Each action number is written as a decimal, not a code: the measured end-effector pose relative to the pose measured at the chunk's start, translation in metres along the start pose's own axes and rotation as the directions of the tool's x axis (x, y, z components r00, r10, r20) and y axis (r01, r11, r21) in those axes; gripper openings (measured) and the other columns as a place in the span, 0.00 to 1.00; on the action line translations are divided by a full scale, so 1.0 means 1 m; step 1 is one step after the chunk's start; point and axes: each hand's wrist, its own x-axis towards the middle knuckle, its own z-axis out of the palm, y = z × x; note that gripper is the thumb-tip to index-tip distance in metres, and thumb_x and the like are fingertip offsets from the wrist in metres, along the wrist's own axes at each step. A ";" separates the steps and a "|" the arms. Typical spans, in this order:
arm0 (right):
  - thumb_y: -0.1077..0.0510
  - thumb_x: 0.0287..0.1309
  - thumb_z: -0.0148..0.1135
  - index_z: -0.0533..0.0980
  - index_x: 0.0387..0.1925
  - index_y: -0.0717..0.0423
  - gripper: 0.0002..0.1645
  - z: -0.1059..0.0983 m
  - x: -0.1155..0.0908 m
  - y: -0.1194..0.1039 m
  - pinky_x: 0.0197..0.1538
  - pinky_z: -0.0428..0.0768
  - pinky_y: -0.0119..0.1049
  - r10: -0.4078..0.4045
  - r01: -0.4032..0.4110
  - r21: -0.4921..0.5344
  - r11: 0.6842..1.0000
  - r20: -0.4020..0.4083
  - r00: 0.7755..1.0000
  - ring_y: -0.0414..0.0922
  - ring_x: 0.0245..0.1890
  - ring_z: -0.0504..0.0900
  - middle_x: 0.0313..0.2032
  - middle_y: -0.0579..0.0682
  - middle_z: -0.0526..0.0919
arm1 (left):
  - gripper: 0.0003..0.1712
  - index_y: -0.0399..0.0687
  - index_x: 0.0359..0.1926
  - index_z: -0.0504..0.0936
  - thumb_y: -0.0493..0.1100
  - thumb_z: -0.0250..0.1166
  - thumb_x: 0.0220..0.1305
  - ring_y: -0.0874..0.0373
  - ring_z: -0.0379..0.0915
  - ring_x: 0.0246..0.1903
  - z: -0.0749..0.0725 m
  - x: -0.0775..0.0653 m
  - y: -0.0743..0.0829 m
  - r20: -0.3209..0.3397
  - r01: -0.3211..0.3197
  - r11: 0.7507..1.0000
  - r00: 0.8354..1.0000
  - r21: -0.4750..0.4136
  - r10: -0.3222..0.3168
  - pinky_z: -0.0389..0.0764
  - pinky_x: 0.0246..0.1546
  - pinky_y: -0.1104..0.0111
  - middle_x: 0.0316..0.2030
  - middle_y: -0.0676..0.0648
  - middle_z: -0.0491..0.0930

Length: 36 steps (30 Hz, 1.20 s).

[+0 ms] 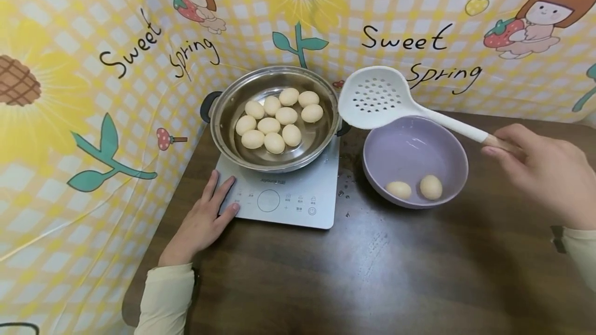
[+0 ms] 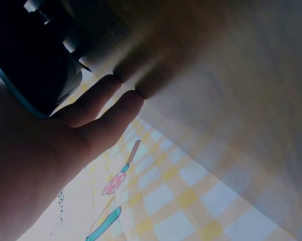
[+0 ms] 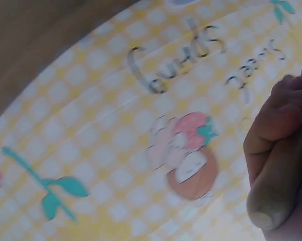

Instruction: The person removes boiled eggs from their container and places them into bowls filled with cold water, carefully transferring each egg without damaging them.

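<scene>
My right hand [image 1: 549, 169] grips the wooden handle end of a white skimmer [image 1: 465, 129]; the right wrist view shows its fingers [image 3: 274, 125] curled round the handle [image 3: 274, 201]. The skimmer's perforated head is raised over the gap between the steel pot [image 1: 228, 151] and the purple bowl [image 1: 414, 143], with nothing on it. Several pale eggs [image 1: 269, 126] sit in water in the pot. Two more, a left egg [image 1: 398, 190] and a right egg [image 1: 431, 187], lie in the bowl. My left hand [image 1: 202, 221] rests with spread fingers at the left edge of the white induction cooktop [image 1: 321, 185].
The pot stands on the back of the cooktop, its black side handle [image 1: 209, 106] facing left. Water drops [image 1: 342, 193] dot the dark wooden table [image 1: 396, 273] between cooktop and bowl. A yellow checked cloth [image 1: 335, 9] with printed sunflowers covers the walls behind and left.
</scene>
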 end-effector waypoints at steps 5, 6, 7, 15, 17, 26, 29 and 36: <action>0.52 0.58 0.65 0.76 0.44 0.52 0.14 0.005 0.020 -0.029 0.17 0.61 0.43 0.055 -0.055 0.026 0.998 0.000 0.998 0.46 0.16 0.69 0.21 0.47 0.76 | 0.39 0.65 0.75 0.43 0.66 0.44 0.69 0.26 0.47 0.63 0.001 0.000 -0.001 -0.008 -0.003 1.000 1.000 0.002 0.003 0.57 0.51 0.34 0.73 0.53 0.25; 0.54 0.58 0.65 0.76 0.45 0.54 0.15 0.008 0.023 -0.034 0.18 0.62 0.44 0.044 -0.044 0.037 0.998 -0.009 0.999 0.47 0.17 0.70 0.23 0.49 0.77 | 0.39 0.65 0.75 0.43 0.66 0.44 0.69 0.26 0.47 0.63 0.001 0.000 -0.001 -0.009 -0.004 1.000 1.000 0.003 0.004 0.57 0.51 0.34 0.73 0.52 0.25; 0.56 0.57 0.65 0.75 0.46 0.55 0.15 0.010 0.027 -0.038 0.19 0.63 0.46 0.025 -0.024 0.046 0.999 -0.019 1.000 0.49 0.19 0.72 0.25 0.50 0.79 | 0.39 0.65 0.75 0.43 0.66 0.44 0.69 0.25 0.47 0.63 0.001 0.000 -0.001 -0.010 -0.004 1.000 1.000 0.004 0.004 0.57 0.51 0.33 0.73 0.52 0.25; 0.58 0.57 0.62 0.74 0.41 0.55 0.10 0.037 0.050 -0.065 0.16 0.66 0.47 -0.219 0.220 -0.012 0.975 -0.135 0.966 0.48 0.21 0.74 0.29 0.50 0.77 | 0.39 0.64 0.75 0.44 0.66 0.44 0.69 0.25 0.49 0.62 0.002 0.000 -0.001 -0.018 -0.010 1.000 1.000 0.011 0.010 0.58 0.51 0.34 0.73 0.51 0.26; 0.57 0.58 0.62 0.74 0.40 0.54 0.09 0.044 0.055 -0.071 0.14 0.65 0.46 -0.259 0.256 -0.035 0.966 -0.163 0.952 0.48 0.18 0.72 0.27 0.50 0.76 | 0.39 0.64 0.75 0.44 0.66 0.44 0.69 0.26 0.49 0.62 0.002 0.000 -0.002 -0.022 -0.013 1.000 1.000 0.014 0.013 0.58 0.51 0.34 0.73 0.51 0.26; 0.57 0.58 0.62 0.72 0.37 0.52 0.07 0.068 0.068 -0.085 0.10 0.61 0.44 -0.322 0.310 -0.090 0.947 -0.190 0.928 0.49 0.15 0.70 0.26 0.51 0.74 | 0.39 0.64 0.75 0.45 0.66 0.45 0.69 0.26 0.50 0.62 0.004 -0.002 -0.003 -0.033 -0.009 1.000 0.999 0.015 0.009 0.59 0.51 0.34 0.73 0.50 0.27; 0.57 0.58 0.62 0.73 0.36 0.52 0.07 0.070 0.070 -0.086 0.10 0.60 0.43 -0.326 0.312 -0.104 0.944 -0.176 0.929 0.49 0.17 0.71 0.25 0.51 0.73 | 0.39 0.64 0.75 0.45 0.66 0.44 0.69 0.26 0.50 0.62 0.004 -0.002 -0.003 -0.034 -0.006 1.000 0.999 0.017 0.006 0.59 0.50 0.34 0.73 0.50 0.27; 0.59 0.55 0.64 0.75 0.39 0.50 0.09 0.067 0.069 -0.086 0.11 0.64 0.43 -0.324 0.315 -0.083 0.945 -0.138 0.936 0.48 0.19 0.74 0.27 0.49 0.75 | 0.39 0.63 0.75 0.45 0.66 0.45 0.69 0.26 0.50 0.62 0.003 -0.002 -0.003 -0.038 -0.014 1.000 0.999 0.013 0.014 0.58 0.51 0.35 0.73 0.51 0.26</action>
